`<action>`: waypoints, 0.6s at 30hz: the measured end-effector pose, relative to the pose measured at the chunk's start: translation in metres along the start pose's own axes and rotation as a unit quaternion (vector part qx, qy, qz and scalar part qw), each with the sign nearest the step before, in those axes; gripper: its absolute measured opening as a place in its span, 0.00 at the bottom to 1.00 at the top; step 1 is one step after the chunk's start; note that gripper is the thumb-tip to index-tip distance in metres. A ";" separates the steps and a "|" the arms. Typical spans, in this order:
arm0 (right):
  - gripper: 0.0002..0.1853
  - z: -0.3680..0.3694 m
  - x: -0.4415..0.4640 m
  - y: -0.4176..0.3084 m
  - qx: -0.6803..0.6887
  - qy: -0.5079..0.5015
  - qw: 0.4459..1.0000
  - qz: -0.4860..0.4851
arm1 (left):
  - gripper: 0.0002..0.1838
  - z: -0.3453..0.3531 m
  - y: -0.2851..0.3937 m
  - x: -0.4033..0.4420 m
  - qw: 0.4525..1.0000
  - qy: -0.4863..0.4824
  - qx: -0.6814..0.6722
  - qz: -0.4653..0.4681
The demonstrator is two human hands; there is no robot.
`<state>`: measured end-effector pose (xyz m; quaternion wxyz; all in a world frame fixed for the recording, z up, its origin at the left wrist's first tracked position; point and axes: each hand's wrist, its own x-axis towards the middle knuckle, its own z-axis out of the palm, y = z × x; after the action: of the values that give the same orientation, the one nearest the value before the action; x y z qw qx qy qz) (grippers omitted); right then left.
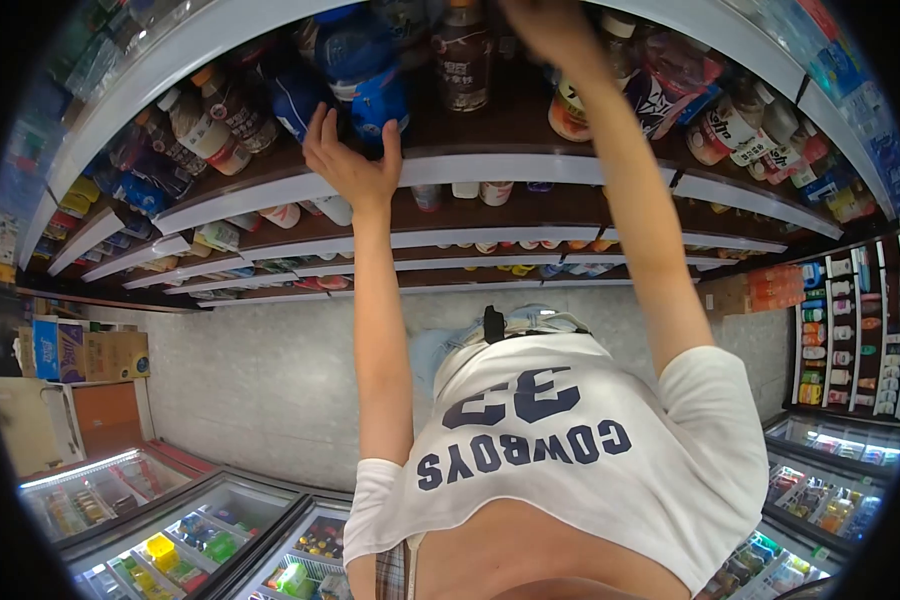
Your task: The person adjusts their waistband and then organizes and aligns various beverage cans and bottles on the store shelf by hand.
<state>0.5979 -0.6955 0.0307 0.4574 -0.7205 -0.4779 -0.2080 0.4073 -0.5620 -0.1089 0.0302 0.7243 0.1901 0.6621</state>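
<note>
My left hand (355, 165) is at the front edge of the upper shelf, fingers and thumb spread apart. Its thumb overlaps a bright blue bottle (365, 60), and its fingertips are by a dark blue bottle (292, 95); whether they press on either I cannot tell. Higher up, my right hand (545, 30) reaches over the shelf, smeared by motion and partly cut off at the top. Near it stand a brown-labelled bottle (464, 65) with an orange cap and, behind the forearm, a bottle with orange-pink contents (568, 112).
Several bottles line the shelf on both sides, including a white-labelled bottle (205, 130) and purple-pink packages (675, 75). White shelf edges (490, 168) run across. Glass-topped freezers (180, 540) stand below, cartons (115, 355) at left, another stocked rack (850, 330) at right.
</note>
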 end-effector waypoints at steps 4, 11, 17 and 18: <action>0.38 0.013 -0.046 -0.004 0.064 -0.079 0.990 0.100 | 0.38 0.013 0.032 0.003 0.980 -0.013 -0.128 -0.150; 0.36 0.029 -0.070 0.015 0.103 -0.078 0.989 0.068 | 0.36 0.028 0.027 0.016 0.954 -0.130 -0.206 -0.177; 0.37 0.008 -0.083 0.004 0.148 -0.111 0.981 0.050 | 0.32 0.040 0.021 0.036 0.920 -0.242 -0.234 -0.199; 0.37 0.011 -0.084 0.004 0.141 -0.103 0.983 0.048 | 0.31 0.045 0.014 0.037 0.920 -0.261 -0.232 -0.179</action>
<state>0.5618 -0.7281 -0.0388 0.5121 -0.6881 -0.5124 -0.0408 0.4565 -0.5540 -0.0748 0.3642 0.7979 0.1434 0.4584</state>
